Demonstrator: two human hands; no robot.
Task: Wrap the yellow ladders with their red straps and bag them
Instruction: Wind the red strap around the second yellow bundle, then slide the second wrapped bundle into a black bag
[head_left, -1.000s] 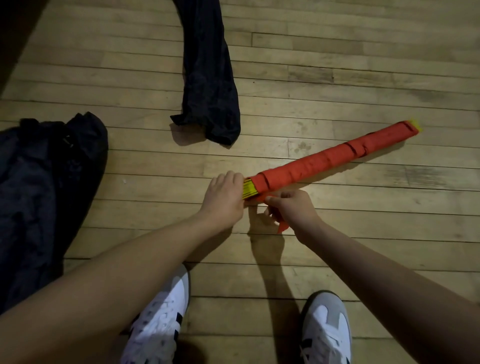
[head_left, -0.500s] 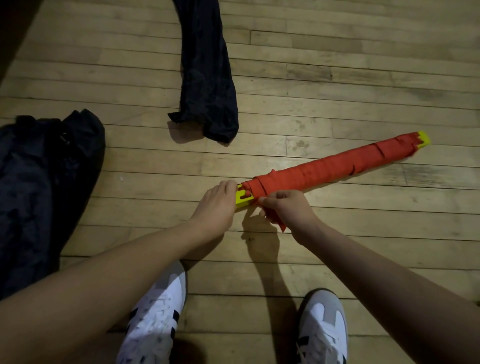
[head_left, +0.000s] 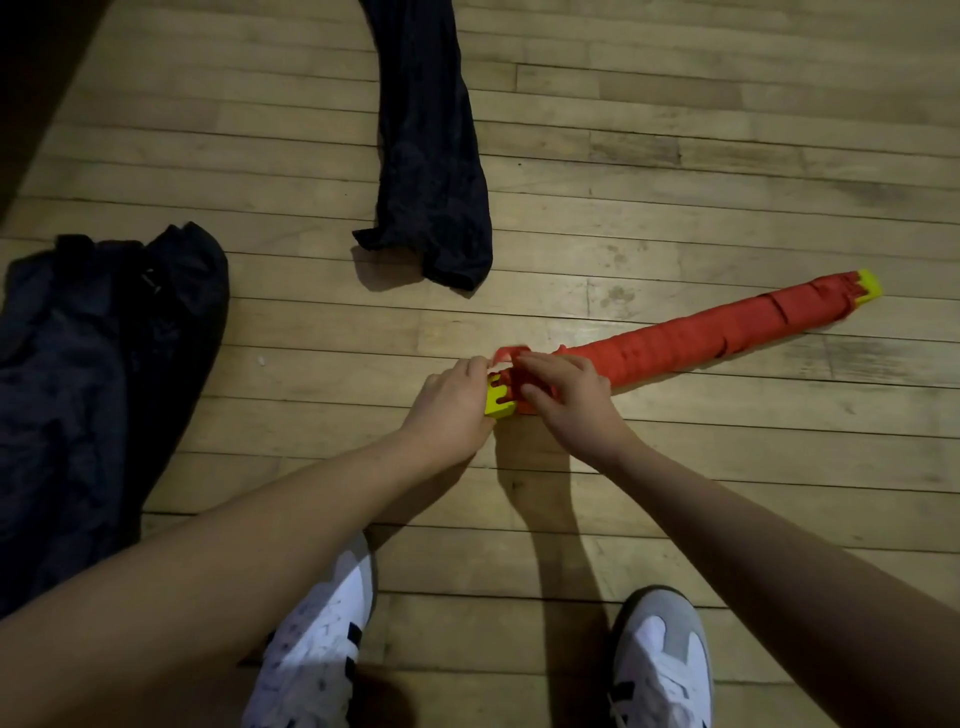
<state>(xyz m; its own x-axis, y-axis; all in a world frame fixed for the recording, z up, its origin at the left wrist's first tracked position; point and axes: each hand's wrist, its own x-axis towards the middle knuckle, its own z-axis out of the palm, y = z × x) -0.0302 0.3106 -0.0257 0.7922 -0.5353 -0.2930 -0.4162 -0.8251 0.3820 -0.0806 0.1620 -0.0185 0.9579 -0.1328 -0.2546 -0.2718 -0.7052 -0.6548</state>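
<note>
A long bundle of folded yellow plastic ladder (head_left: 868, 283), wound almost end to end in its red fabric strap (head_left: 675, 343), lies slantwise on the pale wooden plank floor (head_left: 675, 156), just ahead of two white sneakers (head_left: 317, 644). The left hand (head_left: 452, 410) grasps the bundle's near yellow end, while the right hand (head_left: 566, 400) pinches the strap's loose red tail beside it. A narrow dark fabric sleeve bag (head_left: 431, 156) lies beyond them, and a larger dark crumpled bag (head_left: 98, 374) lies at far left.

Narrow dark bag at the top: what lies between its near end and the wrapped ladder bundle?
Only bare wooden floor, in the head view. The narrow dark bag ends short of the wrapped ladder bundle, and nothing sits in that gap.
</note>
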